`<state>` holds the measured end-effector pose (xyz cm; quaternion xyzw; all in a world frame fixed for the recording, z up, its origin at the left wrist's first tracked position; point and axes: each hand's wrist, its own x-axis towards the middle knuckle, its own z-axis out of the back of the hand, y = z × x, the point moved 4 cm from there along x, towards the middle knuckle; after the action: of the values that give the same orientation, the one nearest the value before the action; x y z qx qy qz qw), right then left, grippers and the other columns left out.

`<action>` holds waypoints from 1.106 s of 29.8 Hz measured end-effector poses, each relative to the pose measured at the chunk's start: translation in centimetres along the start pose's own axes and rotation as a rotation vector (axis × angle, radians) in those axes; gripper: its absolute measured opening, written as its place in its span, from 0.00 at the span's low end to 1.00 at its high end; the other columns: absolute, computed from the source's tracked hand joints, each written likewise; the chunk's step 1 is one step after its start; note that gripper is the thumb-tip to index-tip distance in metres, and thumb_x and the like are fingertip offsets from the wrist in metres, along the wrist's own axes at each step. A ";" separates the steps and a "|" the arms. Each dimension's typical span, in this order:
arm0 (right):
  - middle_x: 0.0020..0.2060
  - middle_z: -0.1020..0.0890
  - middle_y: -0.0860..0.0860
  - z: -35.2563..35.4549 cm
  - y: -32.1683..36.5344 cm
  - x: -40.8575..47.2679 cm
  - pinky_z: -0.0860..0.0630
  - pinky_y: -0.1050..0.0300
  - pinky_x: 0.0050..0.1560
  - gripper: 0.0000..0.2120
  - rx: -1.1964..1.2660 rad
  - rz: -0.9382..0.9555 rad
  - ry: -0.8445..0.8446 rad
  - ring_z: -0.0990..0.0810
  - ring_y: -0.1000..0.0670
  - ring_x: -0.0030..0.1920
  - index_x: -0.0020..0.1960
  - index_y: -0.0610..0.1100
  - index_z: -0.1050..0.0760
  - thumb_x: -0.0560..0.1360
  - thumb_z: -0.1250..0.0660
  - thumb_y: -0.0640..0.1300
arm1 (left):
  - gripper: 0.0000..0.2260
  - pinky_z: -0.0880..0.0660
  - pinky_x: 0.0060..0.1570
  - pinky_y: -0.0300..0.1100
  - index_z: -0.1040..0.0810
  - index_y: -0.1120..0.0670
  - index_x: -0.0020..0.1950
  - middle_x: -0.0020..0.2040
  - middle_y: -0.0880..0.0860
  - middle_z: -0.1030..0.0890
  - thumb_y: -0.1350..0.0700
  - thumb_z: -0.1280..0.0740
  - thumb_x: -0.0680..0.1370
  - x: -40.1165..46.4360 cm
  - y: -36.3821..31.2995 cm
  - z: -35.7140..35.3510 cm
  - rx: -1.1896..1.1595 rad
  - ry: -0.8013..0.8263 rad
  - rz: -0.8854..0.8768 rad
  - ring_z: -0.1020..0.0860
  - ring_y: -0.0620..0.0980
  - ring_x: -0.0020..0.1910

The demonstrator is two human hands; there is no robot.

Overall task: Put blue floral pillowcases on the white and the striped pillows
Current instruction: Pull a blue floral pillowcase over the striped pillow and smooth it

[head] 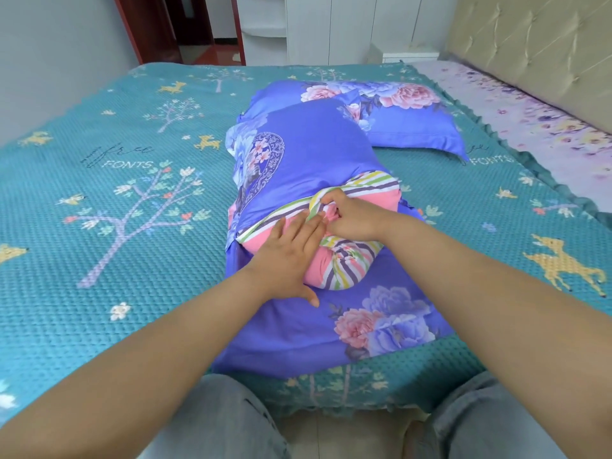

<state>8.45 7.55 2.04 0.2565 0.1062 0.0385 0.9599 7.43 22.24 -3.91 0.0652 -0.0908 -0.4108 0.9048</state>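
The striped pillow (341, 266), pink with white, green and purple stripes, lies in the middle of the bed. Its far part is inside a blue floral pillowcase (308, 150); its near end sticks out over the case's flat lower flap (331, 329). My left hand (288, 260) rests flat on the pink end, fingers spread. My right hand (351, 217) pinches a fold of the striped fabric at the case's opening. Behind lies a second pillow (397, 117) fully covered by a blue floral case.
A teal quilted bedspread (126, 193) with trees and deer covers the bed. A lilac floral sheet (530, 124) and a beige tufted headboard (530, 44) are at the right. White cabinets and a red door frame stand behind. My knees show at the near bed edge.
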 end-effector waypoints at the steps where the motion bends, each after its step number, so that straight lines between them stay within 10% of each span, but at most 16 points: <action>1: 0.44 0.21 0.48 0.0 -0.2 -0.1 0.29 0.54 0.43 0.19 0.024 -0.008 0.005 0.23 0.48 0.43 0.65 0.51 0.39 0.75 0.40 0.46 | 0.61 0.42 0.68 0.65 0.46 0.62 0.76 0.77 0.59 0.45 0.27 0.30 0.55 0.2 -0.7 0.1 0.066 -0.030 0.005 0.45 0.60 0.75; 7: 0.49 0.20 0.44 0.2 -2.8 -0.2 0.29 0.50 0.50 0.13 0.213 -0.053 0.048 0.23 0.46 0.47 0.58 0.51 0.38 0.76 0.41 0.44 | 0.47 0.29 0.56 0.65 0.40 0.59 0.71 0.68 0.61 0.29 0.39 0.25 0.60 1.5 -1.9 -0.2 0.072 -0.349 -0.043 0.26 0.58 0.65; 18: 0.53 0.20 0.48 -0.4 -3.6 -0.3 0.27 0.45 0.58 0.15 0.264 0.005 -0.029 0.21 0.45 0.53 0.60 0.53 0.36 0.74 0.41 0.49 | 0.33 0.25 0.51 0.55 0.31 0.54 0.69 0.62 0.56 0.22 0.43 0.30 0.66 2.9 -0.6 1.1 -0.086 -0.302 0.070 0.19 0.57 0.52; 22: 0.51 0.20 0.49 -1.8 -4.1 -3.0 0.29 0.51 0.56 0.15 0.443 0.128 -0.477 0.23 0.47 0.53 0.65 0.46 0.35 0.79 0.43 0.46 | 0.28 0.26 0.52 0.46 0.31 0.43 0.70 0.63 0.48 0.22 0.44 0.31 0.70 4.4 2.1 3.4 -0.247 -0.118 0.165 0.22 0.55 0.57; 26: 0.43 0.24 0.48 -3.5 -5.3 -6.4 0.32 0.55 0.46 0.08 0.157 0.235 -0.912 0.27 0.47 0.46 0.48 0.42 0.28 0.74 0.38 0.46 | 0.26 0.29 0.53 0.42 0.25 0.45 0.65 0.59 0.50 0.19 0.42 0.34 0.67 5.5 4.7 5.1 -0.448 -0.162 0.214 0.22 0.55 0.58; 30: 0.37 0.19 0.48 -5.7 -3.7 -4.4 0.25 0.54 0.40 0.09 -0.317 0.431 -0.758 0.21 0.45 0.41 0.42 0.45 0.22 0.72 0.39 0.47 | 0.27 0.29 0.50 0.38 0.21 0.48 0.58 0.54 0.48 0.18 0.39 0.31 0.62 7.0 6.8 6.2 -0.596 -0.075 0.267 0.22 0.48 0.54; 33: 0.68 0.27 0.47 -8.2 -3.9 -0.9 0.30 0.52 0.63 0.20 -0.398 0.358 -0.335 0.27 0.46 0.64 0.68 0.42 0.30 0.77 0.41 0.45 | 0.20 0.31 0.48 0.36 0.20 0.52 0.56 0.53 0.49 0.18 0.50 0.23 0.66 8.3 7.1 6.6 -0.646 -0.025 0.258 0.22 0.47 0.52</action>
<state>5.87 8.00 -6.67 0.0810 -0.1098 0.1842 0.9734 16.61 20.32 4.80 -0.2416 0.0251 -0.3015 0.9220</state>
